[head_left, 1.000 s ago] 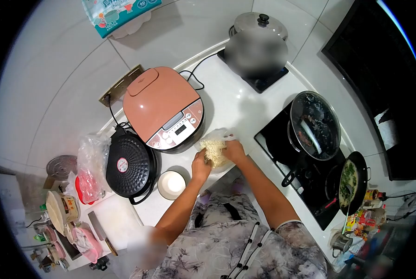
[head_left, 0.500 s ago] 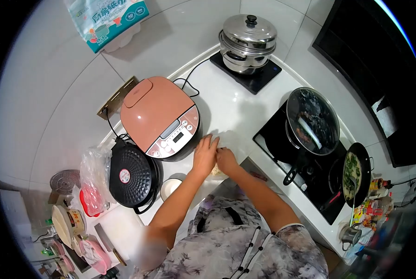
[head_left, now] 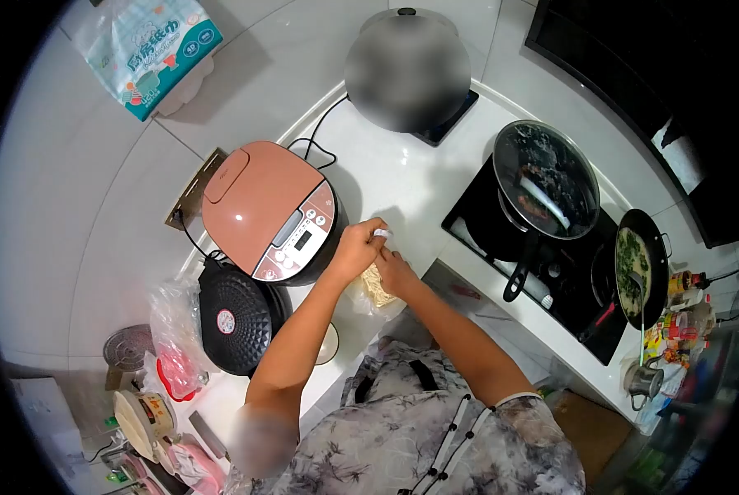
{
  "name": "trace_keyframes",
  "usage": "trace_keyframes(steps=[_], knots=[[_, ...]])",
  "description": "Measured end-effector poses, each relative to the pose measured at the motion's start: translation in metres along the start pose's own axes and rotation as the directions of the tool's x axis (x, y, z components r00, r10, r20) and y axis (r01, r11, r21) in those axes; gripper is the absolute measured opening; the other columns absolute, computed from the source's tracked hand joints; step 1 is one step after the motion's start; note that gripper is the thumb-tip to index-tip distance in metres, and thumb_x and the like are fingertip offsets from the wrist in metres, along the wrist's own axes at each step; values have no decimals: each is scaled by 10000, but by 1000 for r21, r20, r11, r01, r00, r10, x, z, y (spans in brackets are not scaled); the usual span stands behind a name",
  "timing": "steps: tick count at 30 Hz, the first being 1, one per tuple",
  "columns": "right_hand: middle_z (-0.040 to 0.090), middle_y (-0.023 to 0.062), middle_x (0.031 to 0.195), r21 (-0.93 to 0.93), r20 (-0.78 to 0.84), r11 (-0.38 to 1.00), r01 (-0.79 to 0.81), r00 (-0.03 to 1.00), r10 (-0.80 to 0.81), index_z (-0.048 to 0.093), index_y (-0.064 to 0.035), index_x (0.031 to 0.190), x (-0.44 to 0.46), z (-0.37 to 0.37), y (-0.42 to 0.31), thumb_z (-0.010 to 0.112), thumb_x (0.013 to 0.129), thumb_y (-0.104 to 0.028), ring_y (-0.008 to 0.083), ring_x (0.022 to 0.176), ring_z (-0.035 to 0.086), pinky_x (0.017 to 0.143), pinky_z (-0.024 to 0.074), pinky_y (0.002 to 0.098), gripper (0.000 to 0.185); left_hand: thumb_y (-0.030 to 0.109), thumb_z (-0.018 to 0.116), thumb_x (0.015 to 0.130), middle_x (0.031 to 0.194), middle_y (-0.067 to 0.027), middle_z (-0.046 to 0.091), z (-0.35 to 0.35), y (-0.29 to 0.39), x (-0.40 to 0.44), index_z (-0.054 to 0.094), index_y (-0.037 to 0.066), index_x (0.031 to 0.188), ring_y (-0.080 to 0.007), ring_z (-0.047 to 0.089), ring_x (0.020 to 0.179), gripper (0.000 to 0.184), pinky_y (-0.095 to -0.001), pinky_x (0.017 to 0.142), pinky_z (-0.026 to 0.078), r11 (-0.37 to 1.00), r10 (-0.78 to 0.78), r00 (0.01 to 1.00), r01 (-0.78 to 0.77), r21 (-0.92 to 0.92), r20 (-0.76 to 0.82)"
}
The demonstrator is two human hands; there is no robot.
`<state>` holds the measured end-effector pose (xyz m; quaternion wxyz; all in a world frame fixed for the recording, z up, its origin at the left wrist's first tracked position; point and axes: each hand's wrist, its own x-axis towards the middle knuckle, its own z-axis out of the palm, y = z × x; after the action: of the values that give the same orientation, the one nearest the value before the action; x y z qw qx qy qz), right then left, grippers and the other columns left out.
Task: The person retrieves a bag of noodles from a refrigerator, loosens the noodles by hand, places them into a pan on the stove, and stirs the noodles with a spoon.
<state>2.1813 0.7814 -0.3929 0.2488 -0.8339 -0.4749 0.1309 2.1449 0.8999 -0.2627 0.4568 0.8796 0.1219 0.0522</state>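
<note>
A clear plastic bag of pale noodles (head_left: 375, 289) lies on the white counter near its front edge, in front of my body. My left hand (head_left: 358, 250) is closed at the top of the bag, with a small white bit of plastic showing at its fingertips. Just below and to the right, my right hand (head_left: 396, 274) is closed on the bag's gathered neck. The two hands touch, and the fingers partly hide the neck. Close to my left hand stands a pink rice cooker (head_left: 264, 202) with its lid down.
A black electric griddle (head_left: 236, 326) and a bowl (head_left: 328, 345) are left of my arms. To the right, a glass-lidded pan (head_left: 547, 181) and a wok with greens (head_left: 633, 264) sit on the black stove (head_left: 563, 309). A steel pot (head_left: 406, 74) stands at the back.
My view has shifted. My left hand has turned and curled its fingers around the bag's top, where white plastic now shows. More of the noodle bag is visible below my hands.
</note>
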Motion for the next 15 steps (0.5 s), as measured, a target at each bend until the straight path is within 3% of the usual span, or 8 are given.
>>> trace_keyframes(steps=[4, 6, 7, 9, 10, 12, 14, 15], knots=[[510, 232, 1033, -54, 375, 976, -210, 902, 215, 386, -49, 1268, 15, -18, -8, 600, 685, -57, 419, 1022, 508, 887, 428, 435, 621, 27, 576, 747, 573, -134, 528, -11, 14, -12, 602, -3, 916, -188, 517, 496, 174, -305, 507, 413, 997, 73, 996, -73, -1, -50], [532, 232, 1059, -33, 324, 993, -113, 939, 118, 409, -72, 1264, 17, 7, 9, 620, 664, -63, 394, 999, 519, 867, 437, 432, 636, 39, 581, 746, 581, -137, 531, -20, 22, -19, 610, 3, 907, -189, 515, 502, 167, -305, 507, 409, 998, 63, 996, -62, 23, -68], [554, 231, 1085, -18, 271, 1000, -16, 962, 20, 432, -95, 1261, 16, 16, 16, 640, 643, -68, 370, 975, 530, 848, 445, 429, 652, 67, 591, 742, 601, -159, 552, -24, 23, -21, 618, 0, 895, -248, 545, 524, 169, -331, 527, 426, 996, 71, 995, -67, 62, -66], [575, 218, 1051, 124, 251, 989, -82, 967, 49, 462, -97, 1236, 12, 14, 14, 657, 627, -110, 354, 979, 540, 845, 450, 419, 640, 96, 601, 738, 622, -182, 573, -29, 25, -26, 625, -2, 884, -307, 575, 546, 177, -356, 547, 443, 993, 80, 995, -75, 93, -62], [597, 204, 1018, 264, 233, 954, -140, 969, 77, 491, -99, 1212, 11, 12, 15, 675, 611, -151, 338, 984, 550, 841, 454, 409, 630, 108, 610, 732, 633, -185, 576, -30, 27, -29, 627, -1, 874, -291, 578, 552, 181, -352, 549, 443, 993, 52, 998, -50, 104, -18], [607, 181, 1019, 228, 267, 954, -196, 955, 132, 541, -105, 1140, -1, -29, -15, 646, 620, -168, 319, 971, 566, 839, 456, 396, 534, 121, 618, 726, 645, -188, 578, -26, 22, -31, 628, -1, 864, -275, 581, 558, 185, -347, 551, 443, 993, 33, 999, -35, 112, 27], [617, 158, 1020, 195, 289, 947, -255, 938, 193, 591, -111, 1068, -5, -32, -24, 617, 628, -185, 301, 959, 582, 838, 457, 384, 447, 106, 616, 754, 622, -49, 582, -12, 6, -30, 632, -11, 844, -124, 532, 571, 149, -264, 532, 428, 981, -21, 991, 46, -188, 132], [627, 145, 990, 151, 286, 964, -219, 943, 169, 608, -118, 1053, -5, -11, -14, 635, 626, -219, 296, 950, 587, 828, 461, 389, 439, 106, 616, 754, 622, -49, 582, -12, 9, -35, 632, -11, 844, -124, 532, 571, 149, -264, 532, 428, 981, -3, 990, 31, -193, 141]])
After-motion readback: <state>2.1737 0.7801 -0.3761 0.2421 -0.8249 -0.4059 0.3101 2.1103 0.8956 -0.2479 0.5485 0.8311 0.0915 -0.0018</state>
